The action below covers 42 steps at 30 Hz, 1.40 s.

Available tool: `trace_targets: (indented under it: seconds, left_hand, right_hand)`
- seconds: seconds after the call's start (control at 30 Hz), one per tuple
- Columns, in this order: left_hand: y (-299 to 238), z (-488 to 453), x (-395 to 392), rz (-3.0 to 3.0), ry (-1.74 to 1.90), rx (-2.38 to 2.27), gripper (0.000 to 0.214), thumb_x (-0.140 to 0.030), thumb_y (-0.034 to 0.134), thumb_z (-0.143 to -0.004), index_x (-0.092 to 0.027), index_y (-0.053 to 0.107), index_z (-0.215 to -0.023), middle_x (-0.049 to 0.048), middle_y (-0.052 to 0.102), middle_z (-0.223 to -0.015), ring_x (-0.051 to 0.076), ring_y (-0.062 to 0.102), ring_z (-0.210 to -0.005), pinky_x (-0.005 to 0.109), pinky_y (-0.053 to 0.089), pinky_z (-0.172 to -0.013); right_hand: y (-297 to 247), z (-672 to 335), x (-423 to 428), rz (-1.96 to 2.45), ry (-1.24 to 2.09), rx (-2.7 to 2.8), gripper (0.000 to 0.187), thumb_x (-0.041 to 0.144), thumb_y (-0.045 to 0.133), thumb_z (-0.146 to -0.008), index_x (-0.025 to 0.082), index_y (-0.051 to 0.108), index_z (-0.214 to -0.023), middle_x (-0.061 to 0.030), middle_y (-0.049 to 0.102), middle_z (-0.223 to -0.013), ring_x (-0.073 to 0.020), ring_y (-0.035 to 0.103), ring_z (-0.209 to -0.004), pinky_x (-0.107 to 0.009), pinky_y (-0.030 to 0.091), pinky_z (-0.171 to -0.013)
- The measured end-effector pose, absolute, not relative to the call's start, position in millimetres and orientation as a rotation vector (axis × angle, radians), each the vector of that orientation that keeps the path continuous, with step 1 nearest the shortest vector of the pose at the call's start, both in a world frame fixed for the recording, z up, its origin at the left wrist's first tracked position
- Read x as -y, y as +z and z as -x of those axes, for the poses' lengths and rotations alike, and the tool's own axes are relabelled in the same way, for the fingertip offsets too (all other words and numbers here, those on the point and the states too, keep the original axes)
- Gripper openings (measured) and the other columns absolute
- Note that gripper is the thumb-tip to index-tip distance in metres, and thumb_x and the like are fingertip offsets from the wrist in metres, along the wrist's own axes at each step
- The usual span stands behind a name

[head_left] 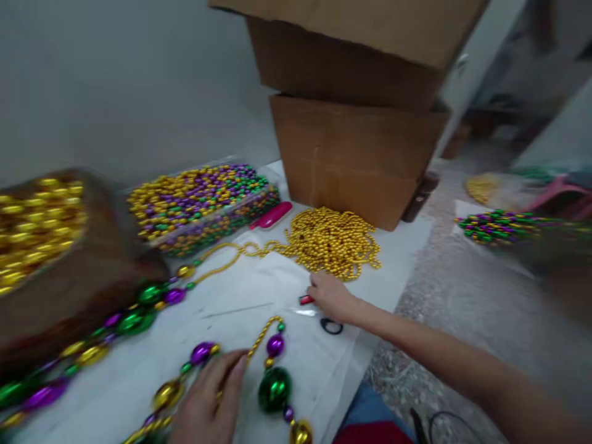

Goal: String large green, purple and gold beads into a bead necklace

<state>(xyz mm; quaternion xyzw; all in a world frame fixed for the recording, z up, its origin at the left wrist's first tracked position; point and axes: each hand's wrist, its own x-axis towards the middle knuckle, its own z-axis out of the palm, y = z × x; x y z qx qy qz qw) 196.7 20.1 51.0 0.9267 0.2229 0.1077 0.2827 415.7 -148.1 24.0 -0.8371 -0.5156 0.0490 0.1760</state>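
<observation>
A view looking down at a white sheet (240, 290) spread on the floor and strewn with shiny party beads. At the bottom centre, the left hand (208, 401) has its fingers closed lightly on a necklace (275, 388) of large green, purple and gold beads, which runs from the lower middle of the frame off to the lower left. Right of centre, the right hand (330, 298) is stretched out with its fingers curled down onto a small red object (306, 300); the blur hides whether it is gripped or only touched. A black ring (331, 327) lies just below that hand, and a loose pile of gold beads (333, 240) just above it. Two stacked cardboard boxes (351, 154) fill the upper middle, and a tray of mixed beads (198, 197) sits in the left centre. The gold pile looks easy to snag and drag with the outstretched arm, and the necklace could slip from so light a hold. No brand, label or writing can be read.
</observation>
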Motion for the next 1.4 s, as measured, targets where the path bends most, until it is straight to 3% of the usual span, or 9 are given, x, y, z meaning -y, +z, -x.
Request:
trace_targets:
  seconds: [0.17,0.43,0.63,0.73,0.87,1.0,1.1,1.23,1.4]
  left_hand:
    - [75,-197,-8,-2.441,0.149,-0.832,0.033,-0.04,0.033,-0.091,-0.02,0.059,-0.085,0.0054,0.066,-0.088,0.023,0.06,-0.087,0.034,0.044,-0.077]
    - [56,-224,25,-2.635,0.05,-0.824,0.039,-0.048,0.031,-0.092,-0.017,0.055,-0.088,0.0126,0.062,-0.09,0.027,0.057,-0.087,0.036,0.04,-0.074]
    - [39,-238,22,-2.56,-0.052,-0.771,0.027,-0.041,0.055,-0.08,-0.017,0.055,-0.093,0.0105,0.062,-0.09,0.027,0.057,-0.087,0.035,0.039,-0.074]
    - [37,-230,14,-2.279,-0.034,-0.73,0.018,-0.033,0.058,-0.078,-0.018,0.056,-0.089,0.005,0.062,-0.086,0.021,0.055,-0.081,0.031,0.039,-0.072]
    - [43,-213,5,-1.622,-0.008,-0.624,0.025,-0.03,0.061,-0.075,-0.017,0.057,-0.095,0.0017,0.059,-0.085,0.016,0.053,-0.078,0.026,0.041,-0.071]
    - [57,-202,8,-1.242,0.0,-0.555,0.025,-0.028,0.062,-0.077,-0.018,0.057,-0.099,0.0029,0.06,-0.094,0.013,0.053,-0.081,0.025,0.04,-0.075]
    - [65,-201,16,-1.21,0.053,-0.584,0.023,-0.036,0.058,-0.082,-0.018,0.06,-0.094,0.0033,0.06,-0.091,0.014,0.051,-0.079,0.024,0.039,-0.071]
    - [70,-204,29,-1.345,0.109,-0.591,0.026,-0.041,0.053,-0.085,-0.017,0.061,-0.08,0.0014,0.058,-0.08,0.015,0.049,-0.077,0.023,0.037,-0.068]
    - [68,-205,38,-1.555,0.081,-0.543,0.019,-0.036,0.058,-0.082,-0.019,0.062,-0.088,0.0001,0.057,-0.079,0.015,0.049,-0.073,0.023,0.037,-0.065]
  right_hand:
    - [22,-421,151,2.146,0.289,1.191,0.009,0.008,0.051,-0.078,0.016,0.052,-0.079,-0.0068,0.052,-0.086,-0.0196,0.047,-0.08,-0.032,0.036,-0.071]
    - [30,-374,160,1.758,0.695,0.732,0.014,0.033,0.049,-0.084,0.022,0.041,-0.087,0.0056,0.046,-0.065,-0.01,0.041,-0.049,-0.022,0.032,-0.044]
    - [20,-344,159,1.546,0.862,0.542,0.024,0.043,0.052,-0.082,0.02,0.049,-0.086,0.0043,0.048,-0.066,-0.0087,0.039,-0.048,-0.021,0.031,-0.041]
    - [21,-340,167,1.468,0.922,0.481,0.028,0.046,0.056,-0.08,0.019,0.05,-0.084,0.0024,0.052,-0.069,-0.0102,0.045,-0.053,-0.022,0.038,-0.046]
    - [27,-333,176,1.366,0.977,0.432,0.028,0.045,0.06,-0.079,0.019,0.053,-0.088,-0.0016,0.058,-0.081,-0.0133,0.053,-0.068,-0.025,0.045,-0.058]
    - [29,-321,180,1.302,1.053,0.425,0.028,0.044,0.062,-0.08,0.019,0.053,-0.088,0.001,0.055,-0.073,-0.0105,0.047,-0.059,-0.021,0.039,-0.05]
    - [27,-313,181,1.307,1.092,0.382,0.034,0.051,0.055,-0.083,0.017,0.056,-0.083,0.0018,0.051,-0.067,-0.0085,0.041,-0.053,-0.019,0.031,-0.044]
    - [27,-310,181,1.344,1.121,0.245,0.058,0.065,0.037,-0.085,0.013,0.059,-0.073,0.0015,0.047,-0.055,-0.0078,0.036,-0.045,-0.02,0.027,-0.041]
    - [33,-308,185,1.389,1.099,0.216,0.055,0.064,0.044,-0.083,0.013,0.058,-0.067,0.002,0.045,-0.051,-0.0081,0.037,-0.045,-0.021,0.026,-0.042]
